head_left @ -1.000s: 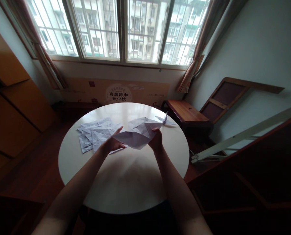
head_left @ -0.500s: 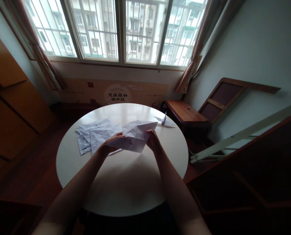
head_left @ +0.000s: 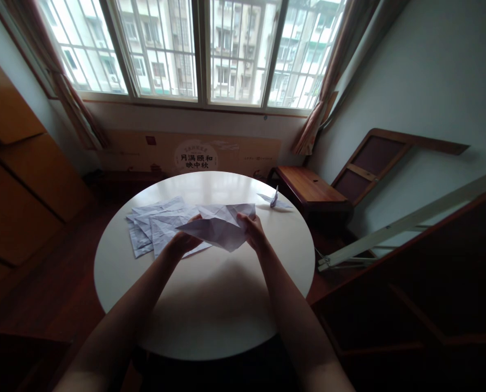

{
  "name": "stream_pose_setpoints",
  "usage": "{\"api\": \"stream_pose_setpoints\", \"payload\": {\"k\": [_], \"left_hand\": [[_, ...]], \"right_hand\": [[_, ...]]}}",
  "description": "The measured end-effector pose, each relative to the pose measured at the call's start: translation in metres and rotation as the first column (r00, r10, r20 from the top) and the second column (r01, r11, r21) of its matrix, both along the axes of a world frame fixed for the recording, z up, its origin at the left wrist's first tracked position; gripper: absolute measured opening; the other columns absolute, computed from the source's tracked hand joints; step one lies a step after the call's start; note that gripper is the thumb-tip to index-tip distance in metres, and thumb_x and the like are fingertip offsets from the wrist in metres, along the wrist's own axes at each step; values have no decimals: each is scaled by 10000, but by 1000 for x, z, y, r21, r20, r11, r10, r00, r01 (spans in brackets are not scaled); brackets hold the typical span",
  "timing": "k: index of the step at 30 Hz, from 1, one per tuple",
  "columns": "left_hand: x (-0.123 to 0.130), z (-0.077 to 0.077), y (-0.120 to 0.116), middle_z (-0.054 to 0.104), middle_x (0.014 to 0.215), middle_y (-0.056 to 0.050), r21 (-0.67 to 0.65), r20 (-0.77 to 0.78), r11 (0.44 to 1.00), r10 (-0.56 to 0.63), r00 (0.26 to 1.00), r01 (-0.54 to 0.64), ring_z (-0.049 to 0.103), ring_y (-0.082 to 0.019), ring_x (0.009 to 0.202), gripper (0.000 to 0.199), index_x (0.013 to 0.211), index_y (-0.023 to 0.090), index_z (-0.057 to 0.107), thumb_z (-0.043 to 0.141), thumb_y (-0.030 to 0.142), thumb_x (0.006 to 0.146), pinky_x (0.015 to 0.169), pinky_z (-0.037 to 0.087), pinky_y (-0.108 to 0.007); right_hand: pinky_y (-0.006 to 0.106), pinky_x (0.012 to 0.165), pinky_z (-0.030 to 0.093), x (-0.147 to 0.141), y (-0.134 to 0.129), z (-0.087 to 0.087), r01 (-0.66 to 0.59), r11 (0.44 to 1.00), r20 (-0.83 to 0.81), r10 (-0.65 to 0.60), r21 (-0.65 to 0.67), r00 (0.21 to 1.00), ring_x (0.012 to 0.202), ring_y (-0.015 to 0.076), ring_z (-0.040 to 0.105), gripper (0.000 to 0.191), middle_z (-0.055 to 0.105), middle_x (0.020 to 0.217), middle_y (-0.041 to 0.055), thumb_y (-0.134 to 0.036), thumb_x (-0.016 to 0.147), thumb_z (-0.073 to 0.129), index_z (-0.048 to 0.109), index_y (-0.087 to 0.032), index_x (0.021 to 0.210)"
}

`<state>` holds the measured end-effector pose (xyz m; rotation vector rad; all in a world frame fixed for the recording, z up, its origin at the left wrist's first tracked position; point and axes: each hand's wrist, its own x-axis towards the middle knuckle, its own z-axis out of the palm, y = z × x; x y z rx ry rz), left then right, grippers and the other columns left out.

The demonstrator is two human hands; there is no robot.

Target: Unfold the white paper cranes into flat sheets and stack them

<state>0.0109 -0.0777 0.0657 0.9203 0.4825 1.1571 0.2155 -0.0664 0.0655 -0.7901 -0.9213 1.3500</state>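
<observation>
Paper (head_left: 218, 233), creased and partly folded, is gripped by your left hand (head_left: 186, 241) and right hand (head_left: 254, 228) over the table (head_left: 210, 326), near a folded bird (head_left: 274, 202).

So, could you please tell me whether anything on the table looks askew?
The creased paper sheets lie askew on the left of the round white table, overlapping at uneven angles.

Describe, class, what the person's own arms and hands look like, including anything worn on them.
The left arm and right arm are bare as far as they show, with no sleeve in view. The left hand and right hand are ungloved. No watch or bracelet shows. Rings cannot be ruled out.
</observation>
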Motion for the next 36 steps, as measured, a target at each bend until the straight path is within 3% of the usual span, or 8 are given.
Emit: {"api": "stream_pose_setpoints", "payload": {"k": [5, 11, 17, 23, 30, 36], "left_hand": [[4, -5, 4, 712, 823, -61, -28, 22, 1000, -5, 1000, 6, 670, -230, 855, 105, 799, 181, 676, 720, 258, 743, 846, 531, -357], [4, -12, 9, 701, 774, -54, -30, 25, 989, 145, 989, -144, 658, -215, 768, 82, 719, 211, 663, 629, 201, 793, 814, 554, -365], [3, -16, 11, 700, 804, -89, -26, -7, 987, 158, 987, -158, 656, -280, 923, 80, 752, 224, 657, 611, 184, 804, 874, 537, -429], [0, -14, 13, 705, 807, -48, -36, 28, 978, 206, 978, -205, 660, -215, 793, 50, 760, 221, 656, 622, 226, 796, 832, 546, -360], [-7, -19, 14, 686, 744, -45, -109, -69, 959, 256, 964, -262, 659, -251, 852, 112, 841, 248, 683, 649, 342, 789, 848, 532, -412], [-4, -18, 15, 649, 686, -49, -78, -84, 959, 264, 961, -271, 651, -242, 792, 73, 753, 232, 654, 651, 300, 781, 817, 537, -399]], "right_hand": [[258, 564, 467, -7, 3, -9, -39, 999, 129, 36, 18, 991, 591, 149, 609, 372, 687, 691, 27, -434, 573, 817, 696, -152, 784], [245, 481, 418, -8, 4, -10, 51, 999, 252, -54, 20, 966, 534, 143, 573, 399, 666, 634, 27, -488, 571, 807, 685, -143, 732], [269, 609, 489, -8, 4, -9, 14, 999, 148, -20, 37, 989, 622, 156, 628, 372, 709, 711, 39, -423, 570, 839, 720, -146, 789], [294, 637, 513, -8, 3, -5, -20, 1000, 33, 21, -19, 999, 670, 180, 653, 418, 734, 773, 61, -437, 538, 852, 727, -146, 812], [273, 601, 503, -8, 5, -8, -31, 999, 63, 33, -25, 998, 614, 153, 640, 372, 725, 723, 42, -406, 553, 851, 735, -142, 789], [255, 584, 494, -4, 6, -10, -45, 999, 109, 45, -4, 993, 599, 143, 634, 370, 725, 718, 39, -401, 568, 848, 740, -138, 804]]}}
